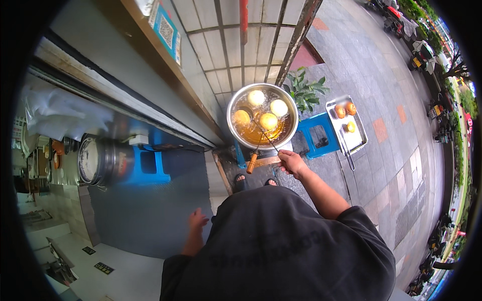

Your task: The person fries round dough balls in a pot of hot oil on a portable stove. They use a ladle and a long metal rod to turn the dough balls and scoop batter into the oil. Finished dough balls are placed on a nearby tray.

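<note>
Grey paving (381, 185) stretches away on the right. Nearest, the person's left hand (198, 219) hangs blurred at left, fingers loosely apart. Farther on, the right hand (291, 163) pinches a thin metal rod (271, 143) reaching into a round pan (229, 116), where four round balls (268, 121) sit in bubbling oil (286, 124). To its right, a tray (357, 138) carries three golden-brown balls (350, 108).

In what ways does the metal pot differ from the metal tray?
The pot is round; the tray is rectangular and farther right. The pot contains amber liquid with four pale-to-golden pieces; the tray carries two browner pieces, among other things. Both are silver-coloured and hold round food.
</note>
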`<state>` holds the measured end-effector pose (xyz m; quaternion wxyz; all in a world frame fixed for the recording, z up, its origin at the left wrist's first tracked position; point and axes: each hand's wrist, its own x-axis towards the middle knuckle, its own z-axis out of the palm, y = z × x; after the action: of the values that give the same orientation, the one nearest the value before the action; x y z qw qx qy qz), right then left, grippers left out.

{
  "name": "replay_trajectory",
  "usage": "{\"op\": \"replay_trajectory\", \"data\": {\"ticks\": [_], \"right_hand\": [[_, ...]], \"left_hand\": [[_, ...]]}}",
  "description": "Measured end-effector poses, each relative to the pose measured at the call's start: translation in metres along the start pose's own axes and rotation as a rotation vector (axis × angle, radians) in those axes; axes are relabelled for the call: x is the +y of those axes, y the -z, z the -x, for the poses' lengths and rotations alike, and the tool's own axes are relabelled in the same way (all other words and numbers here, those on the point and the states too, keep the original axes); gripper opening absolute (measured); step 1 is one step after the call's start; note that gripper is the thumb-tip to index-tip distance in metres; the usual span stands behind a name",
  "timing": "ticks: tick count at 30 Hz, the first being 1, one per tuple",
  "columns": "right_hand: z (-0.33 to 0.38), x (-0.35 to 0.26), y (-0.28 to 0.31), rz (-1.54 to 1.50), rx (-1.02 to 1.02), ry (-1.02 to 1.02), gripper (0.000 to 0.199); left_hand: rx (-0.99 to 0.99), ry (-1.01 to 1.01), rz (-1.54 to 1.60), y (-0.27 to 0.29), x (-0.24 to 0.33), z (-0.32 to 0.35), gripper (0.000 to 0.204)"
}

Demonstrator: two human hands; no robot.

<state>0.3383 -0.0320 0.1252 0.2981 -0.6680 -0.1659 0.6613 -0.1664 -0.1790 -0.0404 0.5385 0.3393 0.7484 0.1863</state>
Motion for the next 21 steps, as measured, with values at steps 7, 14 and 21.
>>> {"op": "replay_trajectory", "data": {"ticks": [7,14,21], "right_hand": [[0.001,0.000,0.015,0.102,0.024,0.075,0.041],[0.035,0.011,0.055,0.588,0.413,0.324,0.043],[0.084,0.025,0.101,0.765,0.540,0.299,0.042]], "left_hand": [[-0.041,0.180,0.175,-0.064,0.082,-0.003,0.045],[-0.050,0.150,0.131,-0.084,0.112,-0.004,0.043],[-0.049,0.221,0.033,-0.088,0.074,0.001,0.045]]}}
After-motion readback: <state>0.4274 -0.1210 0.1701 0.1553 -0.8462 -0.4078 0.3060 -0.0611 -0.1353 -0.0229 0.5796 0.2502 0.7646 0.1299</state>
